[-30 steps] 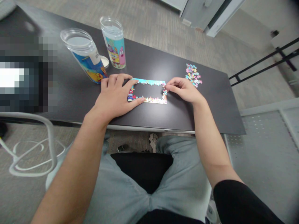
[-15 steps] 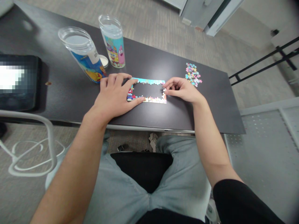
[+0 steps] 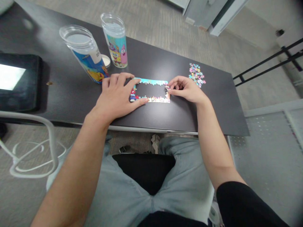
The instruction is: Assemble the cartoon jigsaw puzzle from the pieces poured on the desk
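A rectangular border of joined jigsaw pieces (image 3: 155, 100) lies on the dark table, its middle showing bare tabletop. My left hand (image 3: 115, 94) rests flat over the border's left end, thumb and fingers spread along its two long sides. At the right end, my right hand (image 3: 183, 90) pinches a small jigsaw piece (image 3: 167, 87) between thumb and fingertips, against the inner edge of the border. The fingers hide part of that piece. A heap of loose jigsaw pieces (image 3: 197, 74) lies beyond my right hand.
Two clear-topped cartoon tubes, a blue one (image 3: 88, 64) and a turquoise one (image 3: 117, 52), stand behind my left hand. A round white lid (image 3: 105, 61) lies between them. A black tablet (image 3: 19, 83) is at the left, and a white bent tube (image 3: 50, 135) runs below it.
My right hand has stayed at the border's right end, its fingertips shifting slightly with the piece. The left hand keeps its place. The view has tilted a little.
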Demonstrator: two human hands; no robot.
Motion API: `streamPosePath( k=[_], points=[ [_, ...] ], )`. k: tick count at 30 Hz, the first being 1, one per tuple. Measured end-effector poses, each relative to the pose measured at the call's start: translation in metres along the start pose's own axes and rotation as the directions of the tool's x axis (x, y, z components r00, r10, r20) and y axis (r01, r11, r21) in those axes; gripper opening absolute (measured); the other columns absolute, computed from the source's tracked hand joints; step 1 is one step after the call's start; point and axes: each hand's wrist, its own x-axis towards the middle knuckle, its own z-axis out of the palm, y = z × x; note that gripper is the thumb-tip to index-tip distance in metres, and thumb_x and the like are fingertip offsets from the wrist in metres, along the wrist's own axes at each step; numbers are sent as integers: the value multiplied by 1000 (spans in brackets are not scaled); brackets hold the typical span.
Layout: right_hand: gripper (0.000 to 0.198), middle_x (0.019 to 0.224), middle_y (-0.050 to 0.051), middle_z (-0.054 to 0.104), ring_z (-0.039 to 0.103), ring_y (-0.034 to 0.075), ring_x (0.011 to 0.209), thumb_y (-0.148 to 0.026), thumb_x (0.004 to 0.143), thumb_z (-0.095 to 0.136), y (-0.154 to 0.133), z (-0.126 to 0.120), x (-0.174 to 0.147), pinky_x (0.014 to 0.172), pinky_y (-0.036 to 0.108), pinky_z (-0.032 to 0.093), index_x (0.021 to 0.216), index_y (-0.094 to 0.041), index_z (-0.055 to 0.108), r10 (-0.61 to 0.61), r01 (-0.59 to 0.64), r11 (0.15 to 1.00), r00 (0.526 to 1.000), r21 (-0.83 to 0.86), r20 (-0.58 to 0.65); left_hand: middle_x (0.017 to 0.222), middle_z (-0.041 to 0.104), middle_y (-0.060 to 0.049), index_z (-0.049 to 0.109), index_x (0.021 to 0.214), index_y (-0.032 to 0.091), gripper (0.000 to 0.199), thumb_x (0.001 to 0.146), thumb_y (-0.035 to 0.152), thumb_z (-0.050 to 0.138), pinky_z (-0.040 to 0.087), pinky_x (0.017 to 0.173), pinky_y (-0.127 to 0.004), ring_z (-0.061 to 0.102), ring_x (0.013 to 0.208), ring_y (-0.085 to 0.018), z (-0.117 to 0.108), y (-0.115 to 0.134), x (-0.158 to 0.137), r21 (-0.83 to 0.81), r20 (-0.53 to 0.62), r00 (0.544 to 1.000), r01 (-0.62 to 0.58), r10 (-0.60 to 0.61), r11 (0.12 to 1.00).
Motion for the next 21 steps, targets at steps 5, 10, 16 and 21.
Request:
streamPosePath(
  k=[5, 10, 16, 21],
  points=[
    [76, 103, 3, 82, 54, 18, 77, -84, 74, 119, 5, -2, 1, 67, 38, 45, 115, -28, 89, -1, 1, 999, 1000, -44, -16, 193, 60, -17, 64, 186, 37, 81, 117, 78, 69, 37, 149, -78, 49, 179, -56, 2, -2, -1, 6, -5, 1000, -10, 10, 1000],
    [74, 98, 1, 73, 52, 19, 77, -95, 86, 108, 10, -2, 2, 70, 39, 44, 118, -31, 89, -9, 5, 997, 998, -74, -58, 193, 61, -17, 64, 187, 38, 81, 116, 77, 71, 37, 149, -79, 49, 179, -57, 2, -3, 0, 3, -6, 1000, -13, 13, 1000],
    [71, 124, 7, 80, 55, 21, 83, -98, 96, 97, 17, -3, 5, 86, 44, 60, 125, -33, 98, -96, 62, 969, 986, -238, -135, 195, 59, -18, 65, 186, 35, 82, 115, 76, 71, 38, 148, -81, 50, 179, -59, 1, -1, 0, 8, 3, 1000, -1, 1, 1000],
    [44, 124, 8, 79, 61, 24, 89, -74, 110, 95, 20, -7, 6, 90, 44, 62, 130, -34, 100, -113, 66, 938, 986, -341, -120, 194, 58, -17, 63, 188, 37, 84, 116, 82, 69, 39, 148, -78, 50, 178, -56, 3, -4, 0, 10, -7, 1000, -15, 15, 1000]
  ],
)
